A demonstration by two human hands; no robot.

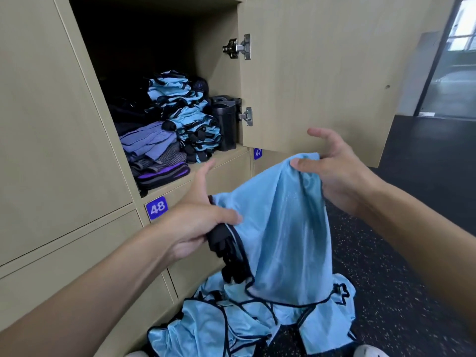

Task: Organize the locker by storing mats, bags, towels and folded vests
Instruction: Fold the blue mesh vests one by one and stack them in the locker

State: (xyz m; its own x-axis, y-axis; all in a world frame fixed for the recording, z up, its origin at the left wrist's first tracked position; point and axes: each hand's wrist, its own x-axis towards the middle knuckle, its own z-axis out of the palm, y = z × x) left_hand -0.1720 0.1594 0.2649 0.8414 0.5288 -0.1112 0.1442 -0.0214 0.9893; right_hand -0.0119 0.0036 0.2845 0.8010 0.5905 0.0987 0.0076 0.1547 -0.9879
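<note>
Left hand: left hand (198, 222) grips the black-trimmed edge of a light-blue vest (280, 228), thumb on top, index finger stretched out toward the locker.
Right hand: right hand (334, 168) pinches the vest's top fold between thumb and palm; its other fingers are spread and bare.
Vest: hangs between the two hands in front of the lockers, its lower hem touching the pile below.
Floor pile: more blue vests (231, 328) lie loose and crumpled on the dark speckled floor (386, 279), just beside the bottom lockers.
Open locker: locker (159, 104) stands open, its door (322, 73) swung to the right on two metal hinges.
Locker shelf, middle: a stack of folded blue vests (185, 117), tall and uneven.
Locker shelf, left: folded purple and striped cloths (154, 153) touching the blue stack, dark items behind them.
Locker shelf, right: a black container (225, 122) between the blue stack and the side wall.
Labels: a blue tag 48 (157, 207) under the open locker; a tag 47 (257, 152) partly hidden by the door.
Bottom edge: white shoe toes (368, 351) near the pile.
</note>
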